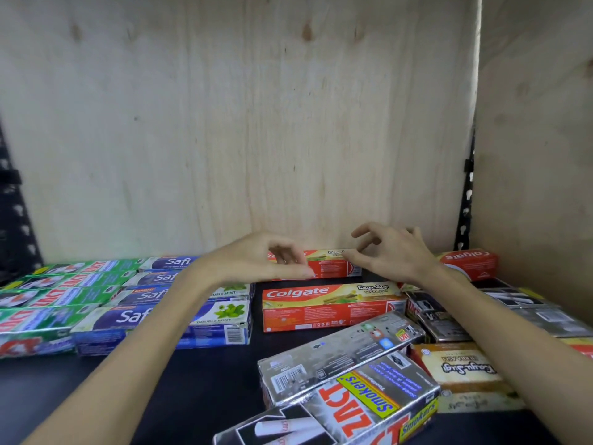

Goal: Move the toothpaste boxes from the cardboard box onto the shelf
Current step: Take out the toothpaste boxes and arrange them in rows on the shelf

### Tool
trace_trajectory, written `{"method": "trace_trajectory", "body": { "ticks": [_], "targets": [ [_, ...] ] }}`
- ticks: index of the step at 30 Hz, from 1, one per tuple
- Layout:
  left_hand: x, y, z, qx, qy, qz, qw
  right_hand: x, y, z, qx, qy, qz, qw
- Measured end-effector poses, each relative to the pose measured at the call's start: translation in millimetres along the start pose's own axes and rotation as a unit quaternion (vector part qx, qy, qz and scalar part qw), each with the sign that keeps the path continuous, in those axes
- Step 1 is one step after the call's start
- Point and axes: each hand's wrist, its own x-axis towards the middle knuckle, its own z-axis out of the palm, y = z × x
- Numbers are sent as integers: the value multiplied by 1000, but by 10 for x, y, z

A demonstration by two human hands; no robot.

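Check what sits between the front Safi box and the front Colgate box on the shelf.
Nothing: in the head view a bare strip of dark shelf separates the front Safi box from the front Colgate box. Only the left forearm crosses above the Safi box.

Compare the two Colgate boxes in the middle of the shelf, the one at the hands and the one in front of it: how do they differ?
The rear Colgate box lies against the back wall, with the left hand and right hand at its ends; the front Colgate box lies apart from both hands. The rear box is partly hidden by the hands, while the front box shows its whole logo. Both are red and lie flat, lengthwise, parallel.
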Motion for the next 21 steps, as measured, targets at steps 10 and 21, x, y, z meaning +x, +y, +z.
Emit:
{"method": "trace_trajectory", "body": {
  "ticks": [10,21],
  "targets": [
    [82,-198,195,114,-3,-17,993,-40,-8,-34,71,-23,-31,997],
    [153,-391,267,267,128,-58,954,-54,99,28,86,-131,-24,987]
  ]
}}
